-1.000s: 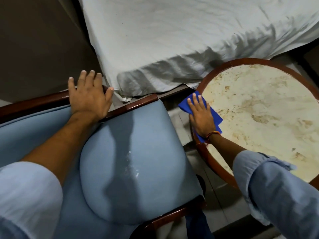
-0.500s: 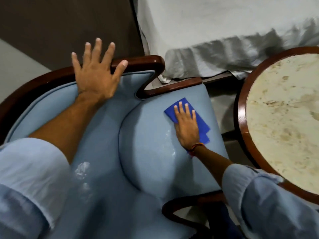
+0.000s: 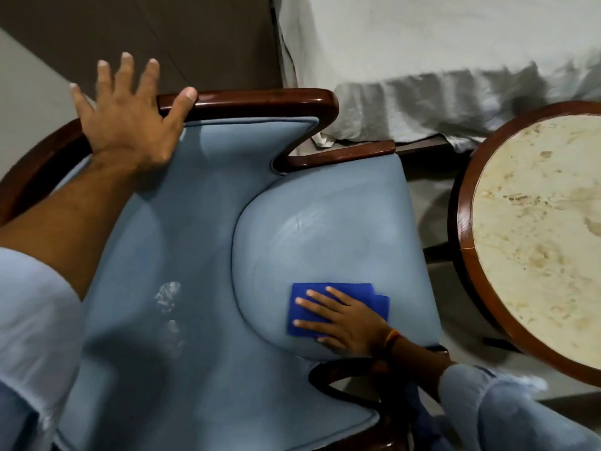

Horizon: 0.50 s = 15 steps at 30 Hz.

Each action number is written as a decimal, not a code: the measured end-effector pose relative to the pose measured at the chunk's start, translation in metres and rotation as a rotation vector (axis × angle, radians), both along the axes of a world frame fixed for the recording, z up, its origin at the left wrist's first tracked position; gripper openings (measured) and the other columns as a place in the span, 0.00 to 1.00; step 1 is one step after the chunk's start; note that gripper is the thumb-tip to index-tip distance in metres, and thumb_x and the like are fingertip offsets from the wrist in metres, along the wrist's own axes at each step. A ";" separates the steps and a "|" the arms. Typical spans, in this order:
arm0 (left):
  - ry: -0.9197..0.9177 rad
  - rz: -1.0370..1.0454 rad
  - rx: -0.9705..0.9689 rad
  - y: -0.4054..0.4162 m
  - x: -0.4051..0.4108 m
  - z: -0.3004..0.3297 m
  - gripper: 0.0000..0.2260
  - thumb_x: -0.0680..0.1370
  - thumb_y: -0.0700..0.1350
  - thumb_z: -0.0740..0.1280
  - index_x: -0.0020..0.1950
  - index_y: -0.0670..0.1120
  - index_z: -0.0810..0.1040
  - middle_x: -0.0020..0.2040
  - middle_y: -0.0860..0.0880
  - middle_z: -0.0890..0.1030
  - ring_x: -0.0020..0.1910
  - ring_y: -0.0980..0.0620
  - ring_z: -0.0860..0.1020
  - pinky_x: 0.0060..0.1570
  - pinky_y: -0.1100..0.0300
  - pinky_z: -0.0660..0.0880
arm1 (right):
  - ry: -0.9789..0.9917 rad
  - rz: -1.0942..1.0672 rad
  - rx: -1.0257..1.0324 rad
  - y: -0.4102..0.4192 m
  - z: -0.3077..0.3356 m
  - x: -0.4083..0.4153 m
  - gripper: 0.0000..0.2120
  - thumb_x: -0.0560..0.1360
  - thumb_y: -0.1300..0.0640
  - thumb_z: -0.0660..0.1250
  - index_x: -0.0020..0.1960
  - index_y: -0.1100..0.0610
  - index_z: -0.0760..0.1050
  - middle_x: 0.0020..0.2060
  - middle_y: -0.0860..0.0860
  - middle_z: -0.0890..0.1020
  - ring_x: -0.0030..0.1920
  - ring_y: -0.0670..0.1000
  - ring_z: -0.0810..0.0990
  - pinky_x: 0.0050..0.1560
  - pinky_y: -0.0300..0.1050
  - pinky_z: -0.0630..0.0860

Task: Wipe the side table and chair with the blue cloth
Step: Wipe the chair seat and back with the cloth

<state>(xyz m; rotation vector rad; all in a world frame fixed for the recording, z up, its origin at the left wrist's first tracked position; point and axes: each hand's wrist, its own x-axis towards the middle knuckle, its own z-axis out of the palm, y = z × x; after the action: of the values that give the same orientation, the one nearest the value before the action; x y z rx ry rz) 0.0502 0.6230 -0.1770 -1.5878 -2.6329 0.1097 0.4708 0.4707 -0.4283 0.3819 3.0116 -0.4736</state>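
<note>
A light blue padded chair [image 3: 201, 242] with a dark wooden frame fills the middle of the view. My right hand [image 3: 344, 320] lies flat on the folded blue cloth [image 3: 302, 297], pressing it onto the near part of the seat cushion. My left hand [image 3: 130, 115] rests with fingers spread on the top of the chair's backrest and holds nothing. The round side table [image 3: 536, 229], with a mottled cream top and a brown wooden rim, stands to the right of the chair.
A bed with a rumpled white sheet [image 3: 439, 60] runs along the far side behind chair and table. A dark wall panel [image 3: 162, 34] stands at the upper left. A narrow strip of floor [image 3: 429, 203] separates chair and table.
My right hand carried the blue cloth from the table's rim onto the chair seat, then slid it from the far edge toward me. My left hand moved up to the backrest top.
</note>
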 end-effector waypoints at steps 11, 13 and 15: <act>-0.011 -0.038 -0.037 0.001 0.000 0.004 0.40 0.78 0.73 0.39 0.84 0.52 0.54 0.85 0.46 0.56 0.83 0.40 0.52 0.78 0.32 0.48 | -0.162 -0.505 -0.029 0.162 0.034 -0.028 0.30 0.85 0.39 0.49 0.84 0.43 0.43 0.85 0.48 0.46 0.84 0.53 0.43 0.82 0.65 0.51; -0.018 -0.060 -0.036 0.001 -0.002 0.004 0.39 0.79 0.72 0.39 0.84 0.52 0.54 0.85 0.46 0.55 0.84 0.40 0.52 0.78 0.33 0.48 | -0.172 -0.546 -0.009 0.169 0.033 -0.059 0.29 0.86 0.40 0.49 0.84 0.44 0.44 0.85 0.50 0.47 0.84 0.55 0.44 0.82 0.66 0.50; -0.032 -0.095 -0.042 -0.001 -0.006 0.005 0.38 0.80 0.71 0.40 0.84 0.53 0.53 0.85 0.46 0.55 0.84 0.41 0.52 0.79 0.34 0.49 | -0.178 -0.568 0.005 0.165 0.034 -0.085 0.29 0.86 0.41 0.50 0.84 0.45 0.47 0.85 0.52 0.48 0.84 0.57 0.45 0.81 0.66 0.50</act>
<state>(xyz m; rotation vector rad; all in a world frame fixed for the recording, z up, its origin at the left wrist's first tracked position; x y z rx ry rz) 0.0447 0.6219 -0.1723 -1.7394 -2.5899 0.1370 0.3862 0.6354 -0.3943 1.2190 2.6968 -0.4311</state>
